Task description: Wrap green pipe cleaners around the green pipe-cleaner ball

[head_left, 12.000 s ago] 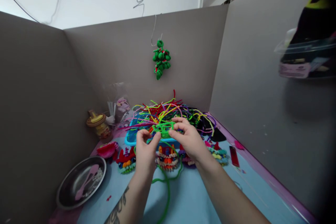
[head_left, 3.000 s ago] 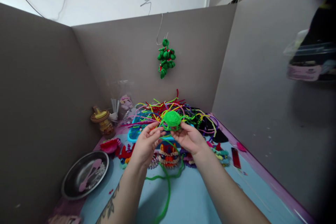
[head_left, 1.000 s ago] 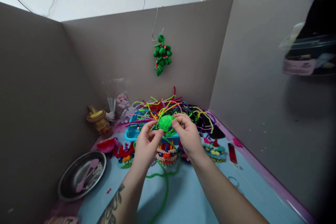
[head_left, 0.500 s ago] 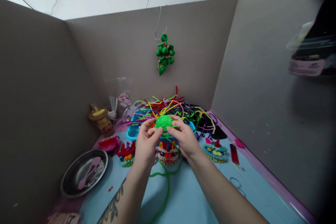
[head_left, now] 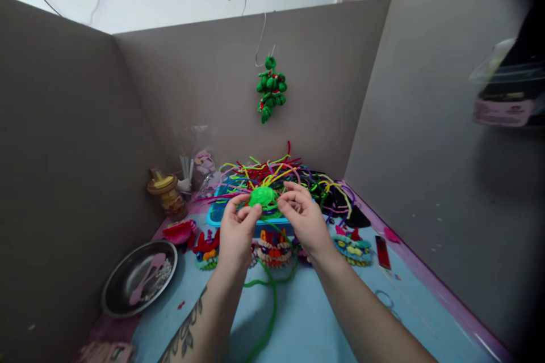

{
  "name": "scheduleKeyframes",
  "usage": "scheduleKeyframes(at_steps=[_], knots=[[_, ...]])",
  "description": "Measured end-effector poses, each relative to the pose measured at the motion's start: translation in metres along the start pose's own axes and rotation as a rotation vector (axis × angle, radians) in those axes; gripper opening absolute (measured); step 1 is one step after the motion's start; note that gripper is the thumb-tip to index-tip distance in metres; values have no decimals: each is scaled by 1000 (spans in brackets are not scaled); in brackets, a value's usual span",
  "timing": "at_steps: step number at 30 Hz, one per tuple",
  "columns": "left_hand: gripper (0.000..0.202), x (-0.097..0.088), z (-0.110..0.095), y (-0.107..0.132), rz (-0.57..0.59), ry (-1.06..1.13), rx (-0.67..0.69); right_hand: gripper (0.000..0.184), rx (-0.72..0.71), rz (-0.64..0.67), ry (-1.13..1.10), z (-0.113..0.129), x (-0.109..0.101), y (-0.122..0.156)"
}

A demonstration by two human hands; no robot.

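Both hands are raised over the blue table mat [head_left: 306, 323]. My left hand [head_left: 236, 235] and my right hand [head_left: 304, 221] pinch a bright green coiled pipe-cleaner ball [head_left: 263, 197] between their fingertips. A long green pipe-cleaner tail [head_left: 269, 306] hangs from the ball down onto the mat between my forearms. Behind the hands a blue tray [head_left: 215, 216] holds a heap of loose coloured pipe cleaners [head_left: 289, 177].
Small finished pipe-cleaner figures [head_left: 272, 247] lie in a row under the hands. A metal dish [head_left: 138, 278] with pink pieces sits front left, a small wooden jar [head_left: 167, 195] behind it. A green pipe-cleaner ornament [head_left: 271, 89] hangs on the grey partition [head_left: 204, 85]. A red lighter [head_left: 382, 252] lies right.
The green pipe cleaner went from a loose loop to a tight ball between my fingertips. In the last second the hands only shifted slightly while turning the ball.
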State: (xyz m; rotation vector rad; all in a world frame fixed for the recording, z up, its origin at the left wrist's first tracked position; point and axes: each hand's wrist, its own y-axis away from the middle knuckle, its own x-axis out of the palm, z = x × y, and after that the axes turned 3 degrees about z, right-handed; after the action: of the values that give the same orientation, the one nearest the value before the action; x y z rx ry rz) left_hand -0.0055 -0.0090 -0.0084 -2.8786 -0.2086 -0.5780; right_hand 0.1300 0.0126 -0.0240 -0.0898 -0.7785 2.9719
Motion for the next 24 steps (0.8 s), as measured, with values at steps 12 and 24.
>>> scheduleKeyframes(at_steps=[12, 24], knots=[[39, 4, -1, 8, -11, -132, 148, 23, 36, -6, -48, 6, 0, 1], [54, 5, -2, 6, -18, -53, 10, 17, -384, 19, 321, 27, -18, 0]])
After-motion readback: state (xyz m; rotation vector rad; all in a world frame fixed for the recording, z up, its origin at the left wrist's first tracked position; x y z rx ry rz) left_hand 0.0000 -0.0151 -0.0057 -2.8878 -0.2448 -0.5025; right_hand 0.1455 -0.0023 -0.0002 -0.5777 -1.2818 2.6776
